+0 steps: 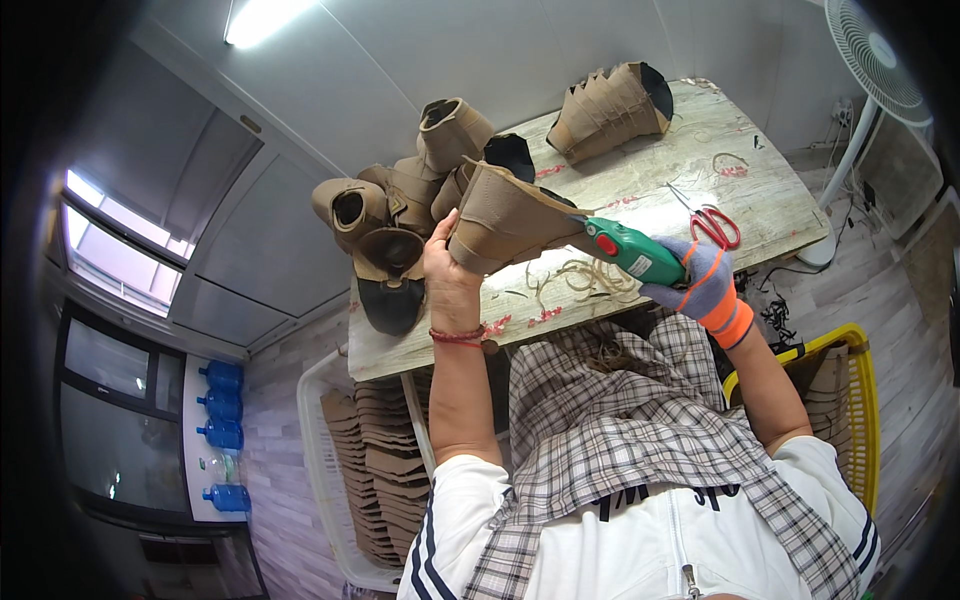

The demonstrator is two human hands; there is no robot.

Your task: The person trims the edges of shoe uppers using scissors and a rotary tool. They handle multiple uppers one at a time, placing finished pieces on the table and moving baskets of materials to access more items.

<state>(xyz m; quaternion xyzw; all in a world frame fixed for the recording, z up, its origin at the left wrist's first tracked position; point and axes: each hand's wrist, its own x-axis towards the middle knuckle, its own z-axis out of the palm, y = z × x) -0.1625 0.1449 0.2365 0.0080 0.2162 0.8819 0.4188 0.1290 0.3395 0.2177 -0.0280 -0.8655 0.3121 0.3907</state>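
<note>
My left hand (446,262), bare and with a red bracelet at the wrist, is closed on a brown shoe upper (505,222) held up above the table. In my right hand (708,288), gloved in grey and orange, is a green handheld electric scissors (638,256) with a red button. Its front end meets the right edge of the upper; the blades are hard to make out. Cut thread ends (592,277) lie on the tabletop below the tool. Red-handled scissors (714,227) rest on the table beyond the gloved hand.
More shoe uppers (352,207) are heaped at the table's left end. A ribbed stack of uppers (612,112) lies at the back of the table (775,195). Below stand a white crate (312,420) and a yellow basket (866,420), both holding brown pieces. A white fan (868,120) is at right.
</note>
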